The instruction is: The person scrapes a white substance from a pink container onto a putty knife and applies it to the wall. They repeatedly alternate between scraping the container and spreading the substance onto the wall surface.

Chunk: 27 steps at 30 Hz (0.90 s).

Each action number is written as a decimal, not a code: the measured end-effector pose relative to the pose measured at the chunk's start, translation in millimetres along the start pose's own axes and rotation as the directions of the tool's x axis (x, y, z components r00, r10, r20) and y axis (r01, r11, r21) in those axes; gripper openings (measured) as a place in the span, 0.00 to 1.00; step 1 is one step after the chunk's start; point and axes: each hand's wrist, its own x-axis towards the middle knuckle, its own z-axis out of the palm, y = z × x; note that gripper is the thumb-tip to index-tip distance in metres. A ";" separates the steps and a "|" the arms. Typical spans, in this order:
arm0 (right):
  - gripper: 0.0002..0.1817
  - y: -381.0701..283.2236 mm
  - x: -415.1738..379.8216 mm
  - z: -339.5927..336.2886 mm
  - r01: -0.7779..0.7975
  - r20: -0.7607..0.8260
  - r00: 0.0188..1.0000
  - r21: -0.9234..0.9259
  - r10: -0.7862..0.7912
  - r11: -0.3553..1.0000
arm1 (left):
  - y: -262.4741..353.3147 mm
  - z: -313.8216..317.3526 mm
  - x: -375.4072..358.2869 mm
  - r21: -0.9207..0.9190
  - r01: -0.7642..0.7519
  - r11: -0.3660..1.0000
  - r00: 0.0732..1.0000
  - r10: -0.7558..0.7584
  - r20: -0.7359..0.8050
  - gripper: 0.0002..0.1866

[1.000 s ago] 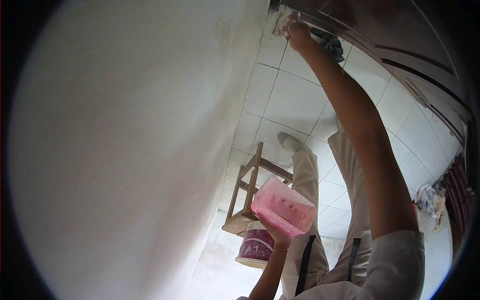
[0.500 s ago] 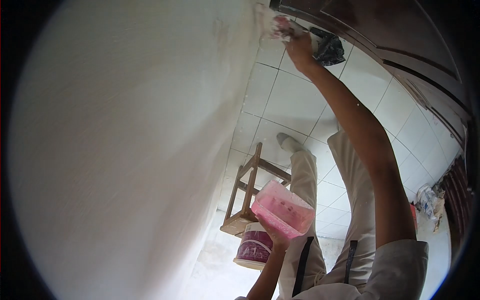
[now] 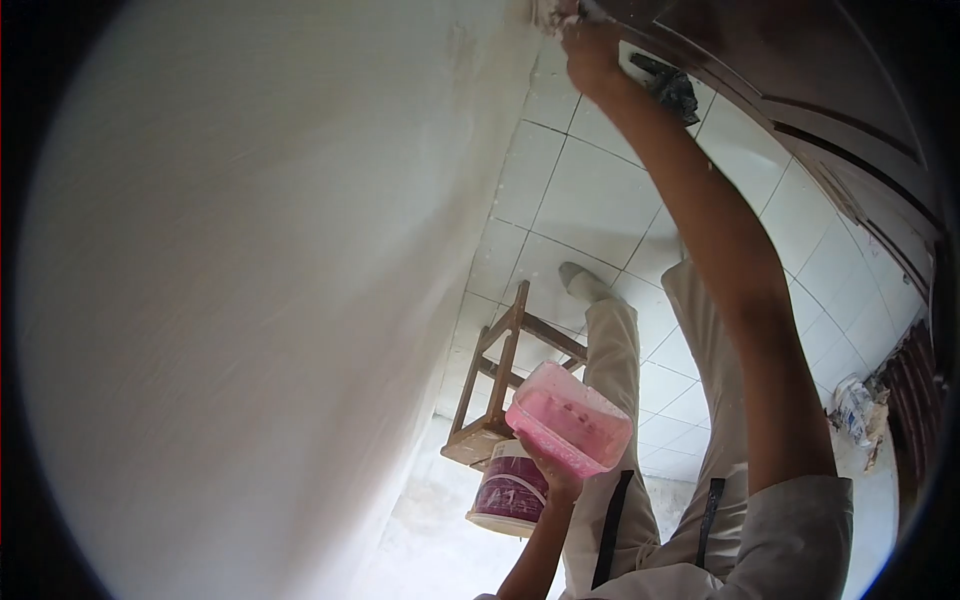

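Wall: the white plastered wall (image 3: 250, 300) fills the whole side to the left of both hands, its surface smooth and pale.
Floor: the white tiled floor (image 3: 590, 190) lies below and between the two hands, under the raised right arm.
Door: a dark wooden door (image 3: 800, 70) stands to the right of the right hand.
Legs: the person's own legs in pale trousers (image 3: 620, 350) stretch down to the floor, just right of the left hand.
Stool: a wooden stool (image 3: 500, 370) stands beside the wall, just beyond the left hand.
Bucket: a white and maroon bucket (image 3: 512, 488) sits on the floor, right under the left hand.
Container: a pink plastic container (image 3: 568, 418) rests on the left hand, tilted, close by the stool.
Right hand: the right hand (image 3: 590, 55) is raised to the top of the wall by the door frame, clenched around a white-smeared tool (image 3: 553, 13) that meets the wall; what tool it is cannot be told.
Left hand: the left hand (image 3: 552, 475) grasps the pink container from beneath.
Rag: a dark crumpled rag (image 3: 668, 85) lies on the floor just right of the right hand.
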 end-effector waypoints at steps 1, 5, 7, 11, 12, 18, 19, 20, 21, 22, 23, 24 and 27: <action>0.13 0.5 -17.1 3.3 0.031 0.068 0.997 0.097 -0.038 0.995 | -2.4 0.6 -3.3 -0.009 0.000 1.000 1.000 0.000 0.004 0.48; 0.13 -40.3 -96.9 19.9 0.215 0.161 0.972 -0.306 -0.172 0.927 | -19.0 -5.6 -9.5 0.055 -0.004 0.998 1.000 0.003 0.019 0.48; 0.14 -72.5 -148.0 24.6 0.213 0.210 0.962 -0.174 -0.175 0.962 | -15.1 -5.8 -9.9 -0.032 0.046 0.998 0.999 -0.045 0.022 0.47; 0.11 -78.5 -170.0 7.2 -0.130 0.119 0.986 0.081 0.120 0.988 | 0.6 -0.8 -16.7 0.093 -0.081 0.992 0.997 0.079 0.026 0.47; 0.12 -71.1 -159.6 0.2 -0.198 0.085 0.979 0.165 0.186 0.966 | 6.4 0.6 -17.3 0.078 -0.090 0.993 0.996 0.089 0.019 0.47; 0.07 -50.2 -83.9 45.2 -0.284 -0.151 0.959 -0.487 0.241 0.826 | 4.8 -13.5 -29.9 0.081 -0.110 0.991 0.994 0.111 -0.011 0.47; 0.07 -52.9 -105.8 68.6 -0.048 -0.137 0.989 -0.668 -0.060 0.743 | 13.1 -15.5 -30.8 0.083 -0.116 0.990 0.993 0.117 -0.014 0.47; 0.08 -55.9 -128.3 92.2 0.104 -0.111 0.928 -0.839 -0.355 0.535 | 24.1 -13.0 -29.3 0.120 -0.145 0.982 0.989 0.145 0.006 0.47; 0.08 -74.4 -147.9 99.9 0.018 -0.126 0.980 -0.715 -0.155 0.699 | 30.6 -11.4 -29.3 0.159 -0.168 0.973 0.986 0.165 0.031 0.47; 0.08 -70.6 -166.2 96.4 0.094 -0.090 0.967 -0.742 -0.238 0.663 | 28.4 -13.6 -31.3 0.157 -0.162 0.974 0.987 0.158 0.038 0.47; 0.15 -85.2 -184.0 79.7 0.125 0.114 0.992 -0.727 -0.062 0.675 | 23.7 -14.6 -29.4 0.052 -0.127 0.991 0.991 0.125 0.041 0.47; 0.16 -65.1 -204.9 57.2 0.500 0.360 0.860 -0.737 -0.361 0.456 | 19.7 -12.4 -29.0 -0.006 -0.108 0.994 0.993 0.108 0.042 0.47; 0.15 -121.0 -259.0 17.9 0.093 0.338 0.938 -0.469 0.081 0.878 | 14.3 -5.8 -30.5 -0.125 -0.047 0.991 0.999 0.050 0.021 0.48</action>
